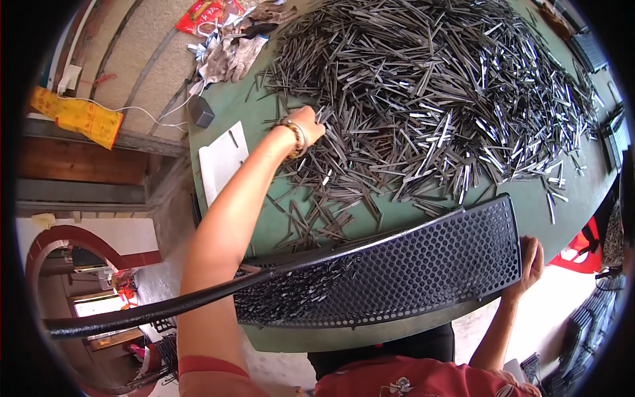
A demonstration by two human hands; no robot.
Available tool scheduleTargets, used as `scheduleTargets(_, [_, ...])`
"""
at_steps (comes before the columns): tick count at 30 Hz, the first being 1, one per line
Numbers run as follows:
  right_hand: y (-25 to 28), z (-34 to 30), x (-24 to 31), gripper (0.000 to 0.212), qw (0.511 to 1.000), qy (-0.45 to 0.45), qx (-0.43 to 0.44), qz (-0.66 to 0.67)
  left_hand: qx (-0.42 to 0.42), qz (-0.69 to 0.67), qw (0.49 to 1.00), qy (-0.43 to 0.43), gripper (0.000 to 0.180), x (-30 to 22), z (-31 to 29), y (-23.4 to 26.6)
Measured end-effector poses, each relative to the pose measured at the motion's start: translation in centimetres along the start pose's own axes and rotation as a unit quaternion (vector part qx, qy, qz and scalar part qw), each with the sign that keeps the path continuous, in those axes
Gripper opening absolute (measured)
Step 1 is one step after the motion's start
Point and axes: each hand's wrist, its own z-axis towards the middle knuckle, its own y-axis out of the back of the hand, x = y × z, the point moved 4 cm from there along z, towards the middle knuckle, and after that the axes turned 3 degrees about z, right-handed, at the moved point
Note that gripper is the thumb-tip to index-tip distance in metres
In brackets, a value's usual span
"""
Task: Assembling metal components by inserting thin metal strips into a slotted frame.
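Observation:
My left hand [307, 127], with bracelets at the wrist, is closed at the left edge of a big heap of thin dark strips [410, 99]. Whatever its curled fingers hold is hidden. On my side of the heap a black tray with round holes [423, 264] lies tilted along the table edge. Short dark strips [297, 291] stand packed in the holes of its left part, while the right part has bare holes. At the tray's right end my right hand [531, 259] grips the edge, fingers partly hidden. A black curved bar [152, 313] crosses in front of my left forearm.
The green table [264, 337] carries the heap. White paper [221, 162], a dark block with a cable [201, 112] and worn gloves [231, 56] lie to the left. A red bag [582, 248] and stacked black trays [582, 337] are at the right.

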Motion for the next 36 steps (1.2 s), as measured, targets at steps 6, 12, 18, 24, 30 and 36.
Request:
scheduleTargets(6, [0.6, 0.0, -0.1, 0.025, 1.0, -0.025, 0.005, 0.009, 0.055, -0.038, 0.997, 0.049, 0.076, -0.5, -2.2, 2.0])
scheduleTargets(12, [0.4, 0.1, 0.2, 0.025, 1.0, -0.022, 0.01, 0.005, 0.025, -0.106, 0.991, 0.071, 0.114, -0.8, -2.6, 0.3])
scheduleTargets(18, [0.4, 0.1, 0.1, 0.025, 0.999, -0.027, 0.015, 0.009, -0.068, -0.032, 0.994, 0.077, 0.107, -2.1, -0.4, -1.1])
scheduleTargets(24, [0.1, 0.1, 0.3, 0.027, 1.0, -0.006, -0.003, -0.003, -0.053, 0.0, 0.998, 0.035, 0.083, -3.0, -0.9, -0.7])
scheduleTargets(30, [0.0, 0.0, 0.5, 0.027, 1.0, 0.0, -0.005, -0.008, -0.113, 0.047, 0.992, 0.033, 0.079, -2.8, -0.7, -1.4])
scheduleTargets(36, [0.1, 0.1, 0.3, 0.027, 1.0, -0.006, -0.006, -0.007, -0.095, 0.059, 0.994, 0.004, 0.076, -1.7, -0.2, -1.5])
